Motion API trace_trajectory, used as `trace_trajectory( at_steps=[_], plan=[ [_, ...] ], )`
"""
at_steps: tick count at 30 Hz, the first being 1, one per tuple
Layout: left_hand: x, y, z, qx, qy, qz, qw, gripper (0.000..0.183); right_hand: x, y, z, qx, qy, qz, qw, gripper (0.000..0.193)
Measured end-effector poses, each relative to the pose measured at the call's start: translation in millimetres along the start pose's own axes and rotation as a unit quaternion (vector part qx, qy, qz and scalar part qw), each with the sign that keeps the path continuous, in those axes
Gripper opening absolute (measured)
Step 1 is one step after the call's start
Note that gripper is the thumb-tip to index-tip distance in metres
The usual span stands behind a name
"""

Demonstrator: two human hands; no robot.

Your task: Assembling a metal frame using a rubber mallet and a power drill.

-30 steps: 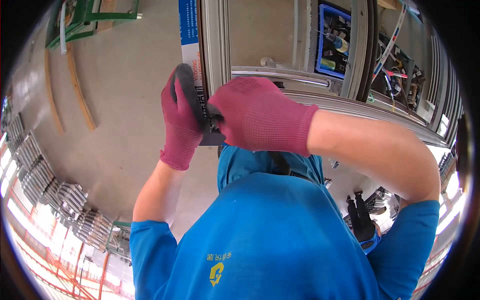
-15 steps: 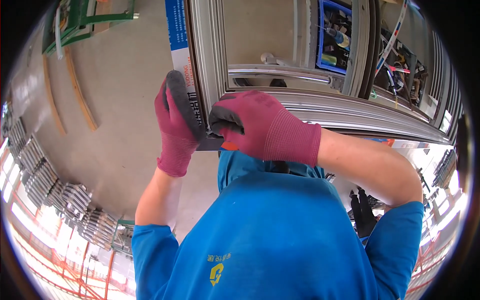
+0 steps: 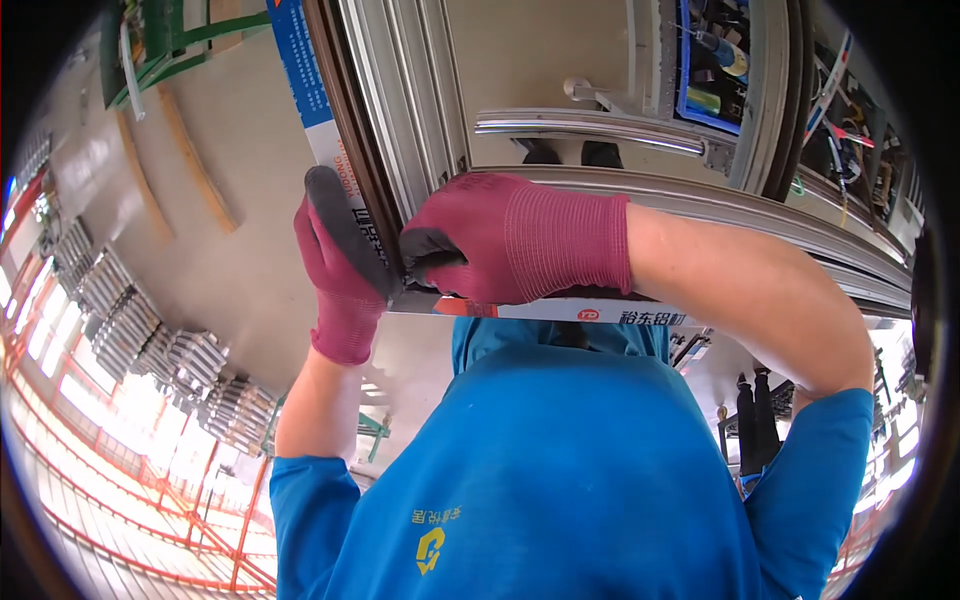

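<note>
A worker in maroon gloves bends over the corner of a silver metal frame (image 3: 400, 100) on the shop floor, seen from where I stand. The frame lies directly ahead of the torso; from its near corner one ribbed bar runs toward eleven o'clock and another toward three. The left hand (image 3: 340, 250), at eleven o'clock from the chest, lies fairly straight along the frame's outer edge, pressing rather than gripping. The right hand (image 3: 485, 240), at twelve, curls its fingers narrowly at the corner; whether they pinch anything small, I cannot tell.

The frame's main shape appears done, the two bars meeting at the corner. What seems left is the detail at that joint, though the glove hides whether it is fastened. The metal gleams in parallel grooves, with a dark brown band along its left flank. A blue-and-white printed strip (image 3: 305, 80) covers the outer face, and a white-and-red strip (image 3: 550, 310) the near one. Beyond, at one o'clock, sits a blue bin (image 3: 714, 120).
</note>
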State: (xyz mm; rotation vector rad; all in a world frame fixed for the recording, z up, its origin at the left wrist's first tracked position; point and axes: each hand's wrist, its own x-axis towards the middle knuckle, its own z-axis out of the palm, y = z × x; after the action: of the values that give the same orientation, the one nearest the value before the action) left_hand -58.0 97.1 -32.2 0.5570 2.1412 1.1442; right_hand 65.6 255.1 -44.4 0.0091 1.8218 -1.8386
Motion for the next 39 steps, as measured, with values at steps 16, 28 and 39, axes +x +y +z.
trace_trajectory(
  at_steps=[16, 28, 39],
  plan=[
    [-7.9, -35.4, -32.4, 0.407, -0.006, 0.359, 0.840, 0.043, 16.0, 20.9, -20.2, 0.012, -0.057, -0.085, 0.995, 0.024],
    [-10.0, -26.0, -20.7, 0.241, -0.013, 0.169, 0.956, 0.042, 16.3, 19.3, -9.0, -0.007, 0.022, -0.062, 0.998, 0.029],
    [-9.8, -34.1, -24.8, 0.383, 0.045, 0.358, 0.850, 0.049, 5.7, 4.3, 6.4, 0.126, 0.154, 0.017, 0.980, 0.025]
  ],
)
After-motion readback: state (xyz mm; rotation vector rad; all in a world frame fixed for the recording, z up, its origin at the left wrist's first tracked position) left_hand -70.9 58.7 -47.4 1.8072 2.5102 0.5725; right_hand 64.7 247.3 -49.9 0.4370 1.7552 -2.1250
